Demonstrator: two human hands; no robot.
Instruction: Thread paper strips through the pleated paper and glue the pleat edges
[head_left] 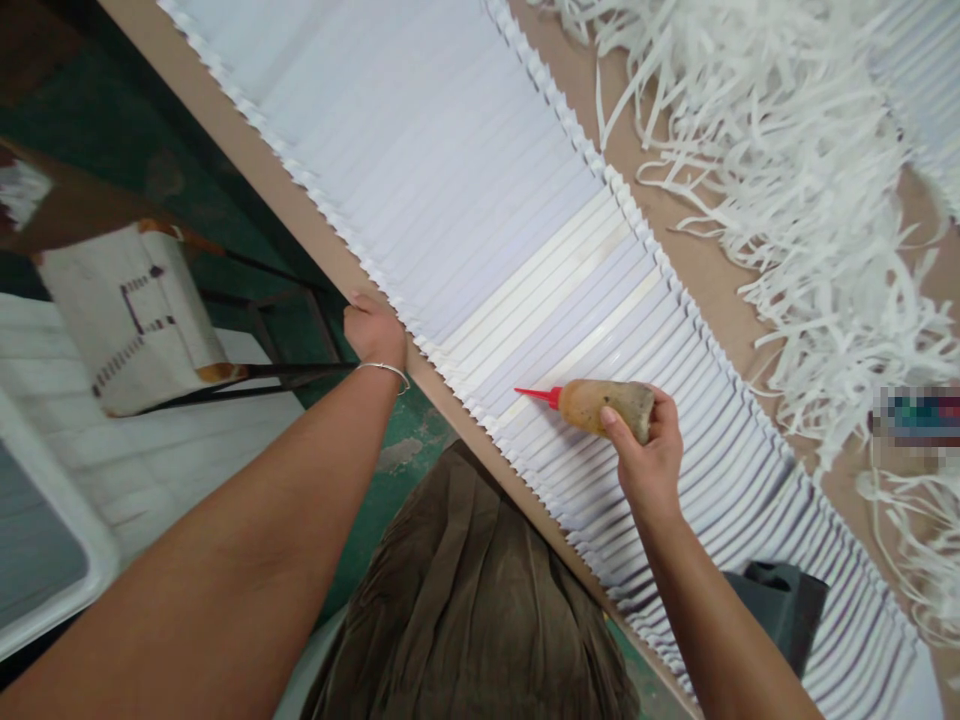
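My right hand (pixel 654 450) is closed round a yellowish glue bottle (pixel 589 404), tilted on its side. Its red nozzle (pixel 538 395) points left, just over a long row of overlapping white paper sheets (pixel 420 170). Wet-looking shine shows on the strips near the nozzle. At the table's near edge (pixel 337 262), my left hand (pixel 375 328) rests with curled fingers against the board; part of it is hidden, and whether it grips the edge is unclear. A thin bracelet circles that wrist.
Shredded white paper strips (pixel 795 190) heap along the far side of the table. A dark grey object (pixel 784 605) lies on the sheets by my right forearm. Left of the table stand a cloth-covered stool (pixel 124 310) and a white-rimmed container (pixel 64 500).
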